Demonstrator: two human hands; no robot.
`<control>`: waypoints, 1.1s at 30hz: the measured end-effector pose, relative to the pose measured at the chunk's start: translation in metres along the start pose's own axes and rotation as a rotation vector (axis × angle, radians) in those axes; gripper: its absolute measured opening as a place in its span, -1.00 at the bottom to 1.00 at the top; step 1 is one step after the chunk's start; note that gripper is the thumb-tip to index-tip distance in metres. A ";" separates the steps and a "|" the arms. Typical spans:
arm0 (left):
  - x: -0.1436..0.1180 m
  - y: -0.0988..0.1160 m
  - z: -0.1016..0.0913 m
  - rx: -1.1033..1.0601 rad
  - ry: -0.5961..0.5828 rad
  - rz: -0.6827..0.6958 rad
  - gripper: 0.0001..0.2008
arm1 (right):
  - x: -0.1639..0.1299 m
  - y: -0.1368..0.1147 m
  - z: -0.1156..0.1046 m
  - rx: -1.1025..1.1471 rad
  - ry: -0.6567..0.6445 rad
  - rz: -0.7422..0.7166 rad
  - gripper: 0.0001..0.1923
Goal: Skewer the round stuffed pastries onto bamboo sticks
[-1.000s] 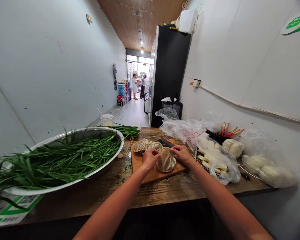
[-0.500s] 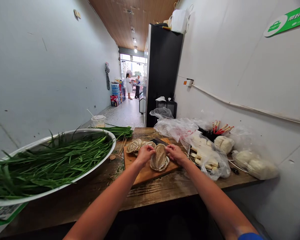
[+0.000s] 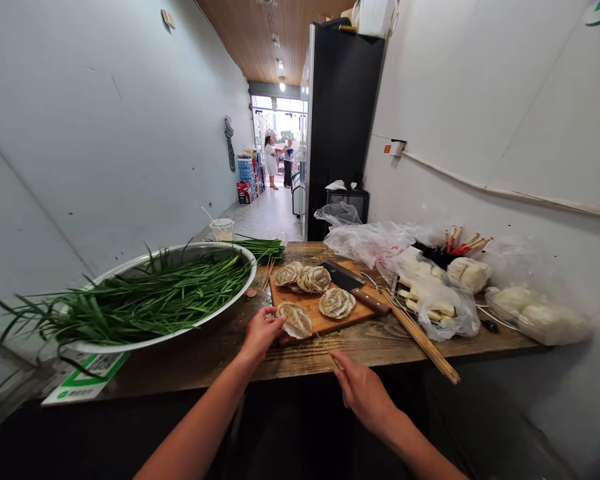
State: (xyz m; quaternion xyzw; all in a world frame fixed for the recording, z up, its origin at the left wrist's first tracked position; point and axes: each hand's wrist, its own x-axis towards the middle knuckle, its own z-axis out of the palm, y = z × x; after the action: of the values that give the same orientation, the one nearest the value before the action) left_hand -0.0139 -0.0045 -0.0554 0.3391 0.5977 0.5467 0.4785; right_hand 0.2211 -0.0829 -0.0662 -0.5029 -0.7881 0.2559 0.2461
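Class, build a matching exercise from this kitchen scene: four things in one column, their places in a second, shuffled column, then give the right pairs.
Things:
1. cleaver
2. green chives
3. round patty
4. thin skewer

Places:
A. in the big metal basin
B. pinched in the right hand
C. flat on the cutting board, blade away from the person
D. at the board's near edge, under the left hand fingers

Pairs: 1-C, 2-A, 3-D, 4-B
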 end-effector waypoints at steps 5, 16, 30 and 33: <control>0.001 0.015 -0.018 0.530 -0.061 0.272 -0.49 | -0.023 0.001 -0.006 -0.171 0.066 0.000 -0.58; -0.030 0.002 0.007 1.446 -0.258 0.953 -0.85 | -0.035 0.017 0.002 -0.020 0.110 0.063 -0.57; 0.012 0.084 -0.008 0.225 -0.028 0.331 -0.63 | -0.045 0.013 0.002 0.131 0.343 -0.004 -0.47; 0.010 0.082 -0.006 0.090 -0.113 0.219 -0.59 | -0.046 0.013 0.001 0.139 0.343 -0.015 -0.48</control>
State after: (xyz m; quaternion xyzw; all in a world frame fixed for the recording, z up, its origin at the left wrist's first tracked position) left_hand -0.0321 0.0170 0.0222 0.4537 0.5530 0.5484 0.4331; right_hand 0.2463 -0.1204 -0.0810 -0.5149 -0.7188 0.2183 0.4130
